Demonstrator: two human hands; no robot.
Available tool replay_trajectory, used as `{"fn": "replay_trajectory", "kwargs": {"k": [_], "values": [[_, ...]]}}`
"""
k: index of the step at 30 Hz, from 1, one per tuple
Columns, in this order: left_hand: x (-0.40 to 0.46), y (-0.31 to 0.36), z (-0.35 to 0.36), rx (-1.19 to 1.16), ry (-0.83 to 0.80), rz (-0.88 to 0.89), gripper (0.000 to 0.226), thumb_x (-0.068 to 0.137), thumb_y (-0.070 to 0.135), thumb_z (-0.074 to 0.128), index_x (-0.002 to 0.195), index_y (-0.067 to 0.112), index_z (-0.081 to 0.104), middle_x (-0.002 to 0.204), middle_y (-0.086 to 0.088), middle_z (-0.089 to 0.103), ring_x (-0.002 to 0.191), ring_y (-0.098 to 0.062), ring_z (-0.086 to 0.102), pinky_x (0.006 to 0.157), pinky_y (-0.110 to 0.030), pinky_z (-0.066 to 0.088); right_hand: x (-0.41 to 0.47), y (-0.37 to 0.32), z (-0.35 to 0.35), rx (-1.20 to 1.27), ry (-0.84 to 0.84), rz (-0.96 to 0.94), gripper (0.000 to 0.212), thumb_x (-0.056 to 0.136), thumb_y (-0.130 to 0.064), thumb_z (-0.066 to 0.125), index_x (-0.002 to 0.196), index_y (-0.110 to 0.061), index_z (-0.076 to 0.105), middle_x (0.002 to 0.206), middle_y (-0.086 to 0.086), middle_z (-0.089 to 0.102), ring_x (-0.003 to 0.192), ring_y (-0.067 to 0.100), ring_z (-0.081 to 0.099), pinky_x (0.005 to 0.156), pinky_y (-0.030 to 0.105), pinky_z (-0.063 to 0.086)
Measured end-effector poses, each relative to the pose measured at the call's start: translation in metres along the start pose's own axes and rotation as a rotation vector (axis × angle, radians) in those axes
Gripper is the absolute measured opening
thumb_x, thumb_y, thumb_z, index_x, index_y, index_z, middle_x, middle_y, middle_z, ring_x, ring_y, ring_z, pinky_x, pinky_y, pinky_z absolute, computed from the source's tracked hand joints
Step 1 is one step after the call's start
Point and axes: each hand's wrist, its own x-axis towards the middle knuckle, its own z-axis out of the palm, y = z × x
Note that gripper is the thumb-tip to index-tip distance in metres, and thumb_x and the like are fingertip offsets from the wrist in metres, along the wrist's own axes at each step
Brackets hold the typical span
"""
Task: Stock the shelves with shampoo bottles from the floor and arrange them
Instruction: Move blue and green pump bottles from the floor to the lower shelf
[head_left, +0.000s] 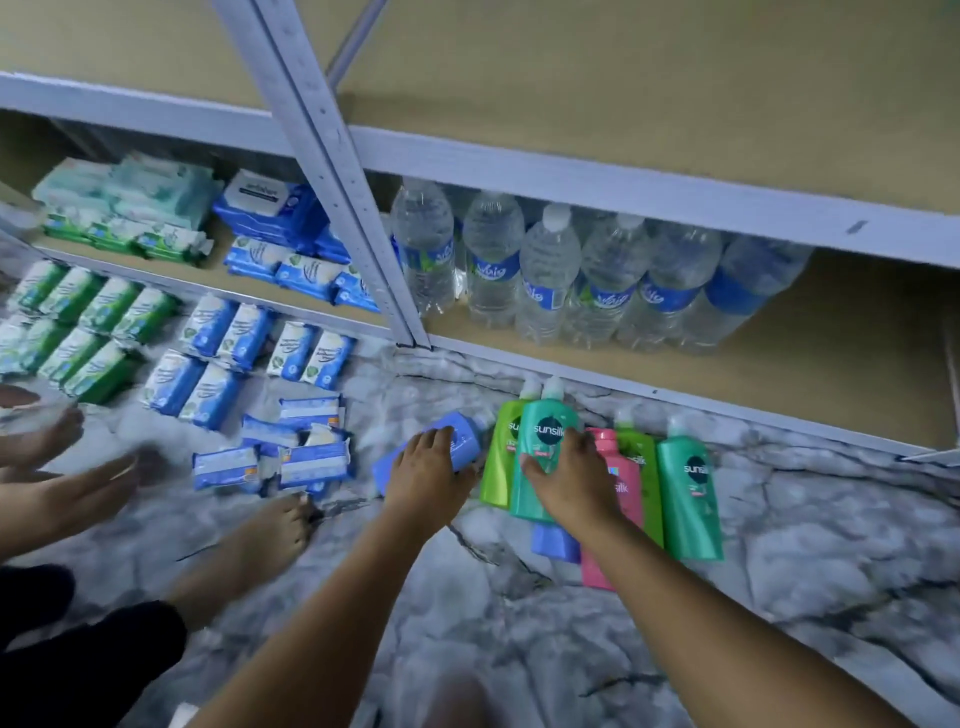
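Several shampoo bottles lie on the marble floor in front of the low shelf (644, 387). My left hand (427, 467) grips a blue shampoo bottle (457, 439) lying at the left of the group. My right hand (569, 475) grips a teal shampoo bottle (545, 431) that lies on top of the others. Beside it are a light green bottle (500, 457), a pink bottle (618, 478), a second green bottle (644, 462), another teal bottle (688, 488) and a second blue bottle (555, 543) partly hidden under my right wrist.
Water bottles (545, 270) stand in a row on the lowest shelf, with free board to their right. Wipe packs (208, 358) lie on the floor and shelf at left. Another person's hand (78, 488) and foot (270, 530) are at left. A white upright post (332, 171) splits the shelving.
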Motion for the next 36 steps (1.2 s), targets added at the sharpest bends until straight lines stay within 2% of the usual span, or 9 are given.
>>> {"fn": "replay_trajectory", "kwargs": {"k": [4, 10, 15, 19, 21, 23, 25, 29, 36], "values": [[0.029, -0.032, 0.043, 0.008, 0.032, 0.006, 0.062, 0.083, 0.036, 0.061, 0.136, 0.011, 0.04, 0.135, -0.009, 0.048, 0.126, -0.028, 0.042, 0.102, -0.037, 0.036, 0.035, 0.008, 0.037, -0.003, 0.066, 0.051, 0.085, 0.086, -0.055, 0.055, 0.147, -0.007, 0.02, 0.144, 0.02, 0.032, 0.129, 0.036, 0.039, 0.097, 0.04, 0.041], [0.066, -0.059, 0.085, 0.087, 0.057, 0.001, 0.077, 0.075, 0.048, 0.067, 0.137, 0.015, 0.036, 0.135, -0.005, 0.044, 0.128, -0.025, 0.038, 0.1, -0.038, 0.035, 0.066, 0.02, 0.071, 0.055, 0.136, 0.084, 0.099, 0.08, -0.057, 0.064, 0.148, -0.007, 0.013, 0.146, 0.023, 0.026, 0.131, 0.038, 0.033, 0.101, 0.044, 0.037], [0.086, -0.072, 0.113, 0.222, -0.018, -0.028, 0.094, 0.076, 0.056, 0.062, 0.149, 0.024, 0.013, 0.148, -0.008, 0.024, 0.136, -0.029, 0.024, 0.107, -0.044, 0.027, 0.083, 0.025, 0.088, 0.111, 0.164, 0.162, 0.112, 0.074, -0.059, 0.069, 0.15, -0.014, 0.0, 0.148, 0.024, 0.025, 0.131, 0.038, 0.036, 0.102, 0.043, 0.038], [0.093, -0.08, 0.125, 0.33, 0.009, -0.047, 0.102, 0.074, 0.065, 0.059, 0.151, 0.032, 0.0, 0.151, -0.014, 0.018, 0.134, -0.033, 0.027, 0.103, -0.045, 0.028, 0.089, 0.022, 0.093, 0.128, 0.165, 0.214, 0.118, 0.07, -0.058, 0.072, 0.15, -0.021, -0.006, 0.148, 0.022, 0.023, 0.135, 0.035, 0.029, 0.1, 0.047, 0.039], [0.097, -0.088, 0.125, 0.398, 0.036, -0.033, 0.104, 0.071, 0.07, 0.058, 0.15, 0.036, -0.002, 0.148, -0.016, 0.026, 0.127, -0.034, 0.037, 0.099, -0.044, 0.031, 0.091, 0.022, 0.095, 0.123, 0.177, 0.226, 0.118, 0.07, -0.058, 0.072, 0.15, -0.022, -0.007, 0.147, 0.021, 0.024, 0.134, 0.035, 0.03, 0.099, 0.048, 0.04], [0.099, -0.093, 0.122, 0.423, 0.055, -0.027, 0.106, 0.069, 0.07, 0.058, 0.15, 0.037, -0.001, 0.135, -0.012, 0.039, 0.117, -0.031, 0.044, 0.093, -0.041, 0.033, 0.093, 0.021, 0.095, 0.132, 0.183, 0.235, 0.119, 0.069, -0.057, 0.073, 0.15, -0.023, -0.006, 0.145, 0.021, 0.026, 0.132, 0.036, 0.032, 0.098, 0.047, 0.04], [0.098, -0.092, 0.121, 0.372, 0.033, -0.037, 0.107, 0.068, 0.066, 0.061, 0.15, 0.036, 0.0, 0.126, -0.01, 0.043, 0.114, -0.031, 0.046, 0.092, -0.042, 0.034, 0.094, 0.021, 0.096, 0.15, 0.184, 0.228, 0.12, 0.067, -0.057, 0.074, 0.15, -0.023, -0.006, 0.143, 0.021, 0.027, 0.13, 0.037, 0.033, 0.098, 0.047, 0.04], [0.088, -0.081, 0.119, 0.152, -0.027, -0.12, 0.107, 0.068, 0.057, 0.067, 0.149, 0.036, 0.001, 0.126, -0.011, 0.039, 0.116, -0.034, 0.043, 0.092, -0.045, 0.039, 0.087, 0.023, 0.091, 0.175, 0.168, 0.158, 0.121, 0.067, -0.055, 0.074, 0.15, -0.023, -0.008, 0.142, 0.021, 0.029, 0.128, 0.038, 0.037, 0.098, 0.044, 0.042], [0.043, -0.049, 0.081, -0.001, 0.066, -0.079, 0.109, 0.066, 0.055, 0.07, 0.15, 0.031, 0.005, 0.121, -0.009, 0.04, 0.115, -0.032, 0.044, 0.089, -0.043, 0.042, 0.039, 0.027, 0.051, 0.204, 0.25, 0.027, 0.122, 0.061, -0.059, 0.073, 0.15, -0.024, -0.004, 0.134, 0.019, 0.037, 0.12, 0.035, 0.044, 0.095, 0.043, 0.046]]}}
